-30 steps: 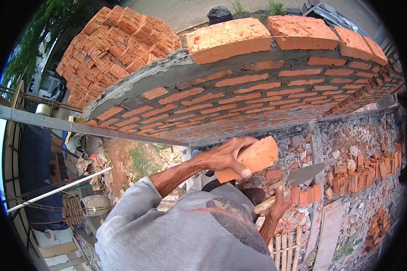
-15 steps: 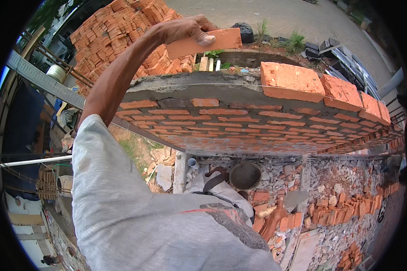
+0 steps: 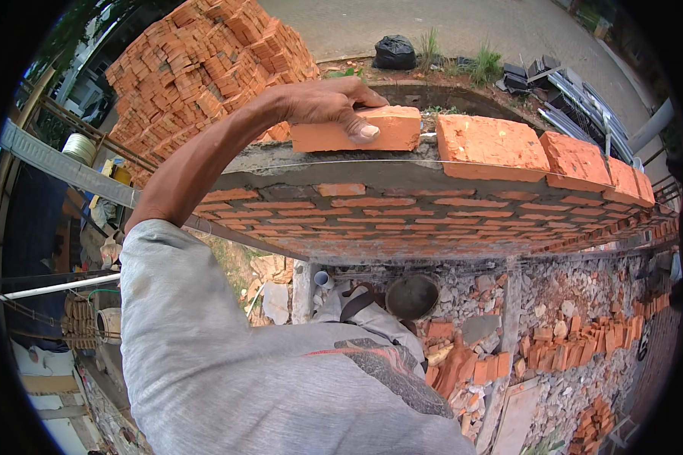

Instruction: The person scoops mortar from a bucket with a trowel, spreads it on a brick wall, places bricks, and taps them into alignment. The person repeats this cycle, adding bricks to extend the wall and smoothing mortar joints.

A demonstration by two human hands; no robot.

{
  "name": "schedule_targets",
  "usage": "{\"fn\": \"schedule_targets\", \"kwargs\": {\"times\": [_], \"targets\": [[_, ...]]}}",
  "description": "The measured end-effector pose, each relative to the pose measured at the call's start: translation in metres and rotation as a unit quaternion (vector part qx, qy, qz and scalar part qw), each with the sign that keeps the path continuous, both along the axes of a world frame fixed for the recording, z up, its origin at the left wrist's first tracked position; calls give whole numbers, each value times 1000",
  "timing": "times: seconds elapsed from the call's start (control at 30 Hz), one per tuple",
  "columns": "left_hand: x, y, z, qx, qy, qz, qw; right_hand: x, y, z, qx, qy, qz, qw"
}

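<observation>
My left hand [image 3: 330, 110] grips an orange brick [image 3: 391, 130], thumb on its near face and fingers over its top. That brick is level at the wall's top, just left of a laid brick [image 3: 489, 142], with a narrow gap between them. Whether it touches the grey mortar [image 3: 281, 178] beneath cannot be told. A taut string [image 3: 334, 161] runs along the wall's near edge. Low beside my body, my right hand [image 3: 455, 365] is closed round the pale handle of a trowel [image 3: 480, 328]; its grey blade points away from me.
Beyond the brick wall [image 3: 387, 220] stands a large brick pile [image 3: 197, 83], with a black bag [image 3: 395, 51] on the ground. Below lie a round dark mortar pan [image 3: 412, 296], rubble and loose bricks [image 3: 584, 345]. A metal beam [image 3: 68, 163] crosses at the left.
My left hand has brought the brick down and slightly right onto or close above the wall's top, turning it level. My right hand and trowel have shifted slightly left.
</observation>
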State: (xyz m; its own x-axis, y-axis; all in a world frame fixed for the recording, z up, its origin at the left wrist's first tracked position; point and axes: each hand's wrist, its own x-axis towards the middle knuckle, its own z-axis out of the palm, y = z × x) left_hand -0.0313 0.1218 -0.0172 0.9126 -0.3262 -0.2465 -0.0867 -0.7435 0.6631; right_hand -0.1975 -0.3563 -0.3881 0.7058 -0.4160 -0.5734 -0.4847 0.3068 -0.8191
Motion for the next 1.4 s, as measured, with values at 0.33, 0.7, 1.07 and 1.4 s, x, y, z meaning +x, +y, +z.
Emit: {"fn": "schedule_targets", "kwargs": {"times": [0.33,0.7,1.07,1.4], "targets": [[-29,-20,-12,137,-154,19,978,-4,-20,-48,-10,5,-23,1000],[-43,10,14,121,-131,21,984,0,-25,-66,-108,-3,62,992],[-59,6,2,105,-215,35,970,59,18,89,-122,-73,120,983],[-68,2,-3,175,-252,37,951,67,53,152,-217,-197,224,929]]}}
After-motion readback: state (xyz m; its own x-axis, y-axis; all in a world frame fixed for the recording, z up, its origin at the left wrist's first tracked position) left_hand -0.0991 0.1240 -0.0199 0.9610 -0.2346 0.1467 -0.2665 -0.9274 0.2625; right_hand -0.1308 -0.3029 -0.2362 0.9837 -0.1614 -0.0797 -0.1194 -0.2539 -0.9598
